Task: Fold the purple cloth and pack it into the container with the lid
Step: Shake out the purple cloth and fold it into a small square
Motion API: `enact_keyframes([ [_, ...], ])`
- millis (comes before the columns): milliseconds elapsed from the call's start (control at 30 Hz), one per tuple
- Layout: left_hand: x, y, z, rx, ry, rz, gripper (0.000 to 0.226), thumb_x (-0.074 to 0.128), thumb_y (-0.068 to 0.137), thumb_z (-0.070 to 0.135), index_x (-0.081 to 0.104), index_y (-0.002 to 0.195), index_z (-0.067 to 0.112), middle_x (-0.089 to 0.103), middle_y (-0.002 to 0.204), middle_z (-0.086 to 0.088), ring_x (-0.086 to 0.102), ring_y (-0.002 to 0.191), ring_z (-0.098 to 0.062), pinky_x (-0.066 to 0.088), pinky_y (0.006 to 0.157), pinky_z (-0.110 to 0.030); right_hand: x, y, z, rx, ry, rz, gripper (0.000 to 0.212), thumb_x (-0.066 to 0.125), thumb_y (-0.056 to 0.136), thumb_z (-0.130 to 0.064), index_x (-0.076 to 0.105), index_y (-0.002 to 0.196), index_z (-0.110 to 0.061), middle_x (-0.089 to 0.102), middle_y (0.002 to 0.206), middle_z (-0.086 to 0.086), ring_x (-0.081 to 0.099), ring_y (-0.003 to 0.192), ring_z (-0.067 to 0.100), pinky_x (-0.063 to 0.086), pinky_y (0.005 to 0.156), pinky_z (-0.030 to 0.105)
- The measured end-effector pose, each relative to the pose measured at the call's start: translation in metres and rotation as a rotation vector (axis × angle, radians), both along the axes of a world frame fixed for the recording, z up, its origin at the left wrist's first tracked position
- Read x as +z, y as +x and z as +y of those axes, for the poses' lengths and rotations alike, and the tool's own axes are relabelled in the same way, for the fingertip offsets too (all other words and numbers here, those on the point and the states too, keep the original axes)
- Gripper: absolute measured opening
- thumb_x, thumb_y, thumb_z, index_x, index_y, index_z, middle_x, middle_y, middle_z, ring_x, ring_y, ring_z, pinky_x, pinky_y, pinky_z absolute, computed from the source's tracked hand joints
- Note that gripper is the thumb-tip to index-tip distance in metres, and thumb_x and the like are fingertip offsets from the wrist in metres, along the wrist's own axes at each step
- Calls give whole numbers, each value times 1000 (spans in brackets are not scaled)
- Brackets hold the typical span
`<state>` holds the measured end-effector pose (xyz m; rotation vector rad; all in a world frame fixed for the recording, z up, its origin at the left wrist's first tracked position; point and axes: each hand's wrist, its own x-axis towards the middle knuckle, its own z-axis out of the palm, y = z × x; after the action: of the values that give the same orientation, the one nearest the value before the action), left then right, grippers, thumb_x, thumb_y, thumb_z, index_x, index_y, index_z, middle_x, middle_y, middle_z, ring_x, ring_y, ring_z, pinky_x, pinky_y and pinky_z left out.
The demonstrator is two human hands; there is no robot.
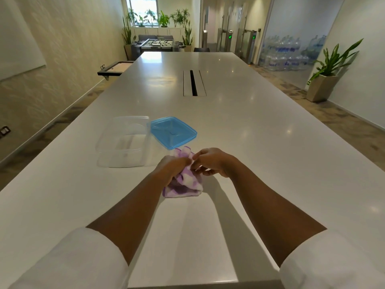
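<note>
A purple and white checked cloth lies bunched on the white table in front of me. My left hand grips its left part, and my right hand pinches its upper edge; both hide part of the cloth. A clear plastic container stands open to the left, just beyond my hands. Its blue lid lies flat on the table beside it, right of the container and just beyond the cloth.
A cable slot sits in the table's middle farther back. The table's left edge runs close past the container. A potted plant stands on the floor at the right.
</note>
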<state>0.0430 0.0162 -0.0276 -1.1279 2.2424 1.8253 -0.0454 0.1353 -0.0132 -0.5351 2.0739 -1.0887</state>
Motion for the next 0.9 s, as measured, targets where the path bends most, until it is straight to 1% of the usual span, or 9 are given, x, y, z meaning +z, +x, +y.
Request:
enact_keyframes([
  [133, 7, 2, -2, -41, -83, -48, 24, 53, 95, 29, 53, 76, 14, 56, 74, -8, 56, 63, -22, 51, 60, -31, -6, 2, 0, 13, 3, 54, 33, 70, 78, -11, 64, 109, -16, 66, 96, 7, 61, 82, 16, 53, 66, 23],
  [267, 9, 9, -16, -123, -78, -58, 42, 49, 96, 45, 58, 111, 7, 66, 102, -18, 65, 94, -27, 54, 91, -42, -10, 6, -2, 110, -34, 116, 43, 77, 79, -21, 59, 118, -25, 61, 109, 3, 58, 91, 14, 49, 67, 22],
  [400, 3, 17, -28, -91, -81, -85, 31, 62, 92, 25, 58, 114, 5, 66, 106, -16, 65, 97, -30, 57, 84, -40, -15, 10, -8, 224, 2, 245, 55, 81, 75, -29, 60, 126, -31, 56, 113, -3, 57, 102, 15, 49, 85, 27],
  [500, -12, 20, -32, -30, -80, -18, 40, 70, 84, 18, 54, 119, 8, 66, 112, -14, 64, 102, -29, 56, 88, -42, -21, 12, -12, 271, 87, 336, 55, 80, 75, -29, 61, 126, -33, 47, 116, -1, 54, 112, 18, 49, 95, 31],
  [567, -19, 21, -30, 14, -204, 18, 54, 73, 81, 25, 46, 127, 15, 60, 119, -8, 61, 105, -26, 54, 85, -37, -24, 13, -14, 288, 137, 386, 54, 77, 77, -31, 59, 128, -35, 42, 117, 1, 51, 111, 19, 47, 94, 30],
  [633, -27, 21, -25, 16, -505, 35, 61, 71, 83, 34, 41, 134, 19, 52, 128, -8, 55, 115, -27, 51, 91, -38, -26, 15, -14, 303, 189, 434, 55, 72, 80, -35, 55, 131, -38, 39, 119, 3, 50, 112, 22, 45, 94, 30],
  [733, -37, 23, -15, 47, -915, 192, 49, 62, 90, 36, 44, 134, 22, 51, 130, -7, 49, 121, -25, 47, 97, -39, -26, 18, -14, 296, 248, 456, 61, 67, 82, -44, 47, 139, -38, 36, 123, 5, 49, 118, 26, 44, 97, 33],
  [833, -40, 25, -5, 37, -1053, 406, 33, 54, 94, 39, 53, 124, 26, 57, 125, 1, 53, 114, -19, 46, 97, -38, -28, 20, -11, 287, 280, 460, 67, 64, 82, -51, 42, 142, -31, 36, 124, 9, 48, 116, 28, 43, 100, 38],
  [900, -42, 25, -1, -108, -1084, 486, 29, 46, 96, 40, 59, 119, 26, 62, 121, 5, 56, 111, -15, 45, 98, -38, -31, 21, -8, 304, 283, 474, 64, 63, 83, -47, 42, 139, -27, 35, 123, 10, 47, 119, 31, 43, 102, 40],
])
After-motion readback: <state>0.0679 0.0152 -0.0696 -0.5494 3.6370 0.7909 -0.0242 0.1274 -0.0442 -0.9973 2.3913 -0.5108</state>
